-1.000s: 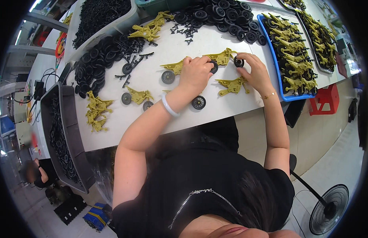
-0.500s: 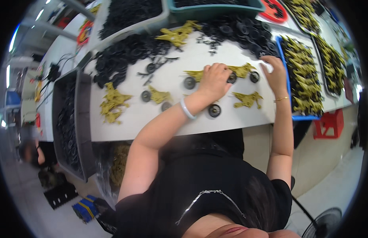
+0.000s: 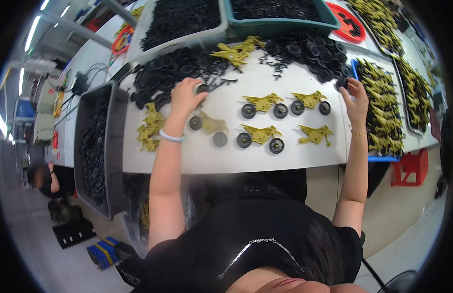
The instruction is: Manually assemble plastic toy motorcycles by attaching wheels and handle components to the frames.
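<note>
Head view: both hands had moved outward from the middle of the white table (image 3: pixel 294 160). The left hand (image 3: pixel 186 100) grasped a black wheel (image 3: pixel 202 89) between thumb and fingers, beside the left heap (image 3: pixel 163 73). The right hand (image 3: pixel 357 102) had its fingertips at a dark wheel (image 3: pixel 341 84) near the right heap (image 3: pixel 320 54); I could not tell whether they gripped it. Their departure left three yellow bodies (image 3: pixel 263 103) in plain sight, two wheels beside each. One wheelless body (image 3: pixel 314 135) lay at lower right, so wheel placement there was not yet done.

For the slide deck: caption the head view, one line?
Left hand at one black wheel, right hand at another, yellow toy bikes on the white table between them.
</note>
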The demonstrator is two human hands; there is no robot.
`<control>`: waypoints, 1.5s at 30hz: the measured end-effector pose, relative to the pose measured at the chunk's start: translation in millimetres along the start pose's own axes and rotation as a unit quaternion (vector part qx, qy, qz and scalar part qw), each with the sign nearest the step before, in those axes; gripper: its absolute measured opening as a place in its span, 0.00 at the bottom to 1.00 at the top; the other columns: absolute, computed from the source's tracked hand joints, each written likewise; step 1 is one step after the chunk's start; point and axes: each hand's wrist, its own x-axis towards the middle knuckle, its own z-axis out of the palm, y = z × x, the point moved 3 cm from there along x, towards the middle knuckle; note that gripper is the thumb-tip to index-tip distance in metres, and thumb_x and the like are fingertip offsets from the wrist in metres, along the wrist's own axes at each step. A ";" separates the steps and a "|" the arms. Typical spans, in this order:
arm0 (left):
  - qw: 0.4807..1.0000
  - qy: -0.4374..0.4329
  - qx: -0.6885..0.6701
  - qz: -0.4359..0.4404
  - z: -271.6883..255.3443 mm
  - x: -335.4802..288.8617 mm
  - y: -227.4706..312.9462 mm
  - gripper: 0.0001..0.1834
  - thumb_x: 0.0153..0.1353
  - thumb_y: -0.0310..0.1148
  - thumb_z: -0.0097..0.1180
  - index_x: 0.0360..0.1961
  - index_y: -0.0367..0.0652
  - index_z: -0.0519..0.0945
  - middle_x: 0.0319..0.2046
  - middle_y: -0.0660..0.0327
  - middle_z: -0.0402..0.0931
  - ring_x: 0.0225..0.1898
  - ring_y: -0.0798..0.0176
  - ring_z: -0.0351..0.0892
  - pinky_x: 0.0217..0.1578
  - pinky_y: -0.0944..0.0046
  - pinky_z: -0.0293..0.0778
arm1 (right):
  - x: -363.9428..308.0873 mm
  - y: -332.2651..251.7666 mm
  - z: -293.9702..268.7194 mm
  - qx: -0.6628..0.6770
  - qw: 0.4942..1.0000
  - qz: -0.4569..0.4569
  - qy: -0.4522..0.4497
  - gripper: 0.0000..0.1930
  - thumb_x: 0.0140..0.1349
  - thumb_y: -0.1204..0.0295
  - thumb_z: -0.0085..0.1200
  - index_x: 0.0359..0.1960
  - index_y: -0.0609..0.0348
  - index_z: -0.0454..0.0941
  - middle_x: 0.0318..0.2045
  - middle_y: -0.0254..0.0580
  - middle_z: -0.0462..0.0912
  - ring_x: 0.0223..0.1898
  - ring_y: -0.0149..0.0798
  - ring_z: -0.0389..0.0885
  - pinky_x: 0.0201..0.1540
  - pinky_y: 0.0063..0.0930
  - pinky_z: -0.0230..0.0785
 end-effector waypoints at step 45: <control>0.961 -0.016 -0.136 0.241 48.8 -87.6 211.4 0.24 0.46 0.31 0.59 0.48 0.45 0.77 0.47 0.57 0.69 0.52 0.54 0.66 0.49 0.54 0.61 | -126.8 -44.7 -22.7 -0.120 0.988 -0.041 -0.093 0.23 0.45 0.78 0.65 0.47 0.57 0.78 0.47 0.44 0.75 0.50 0.45 0.73 0.52 0.34 0.67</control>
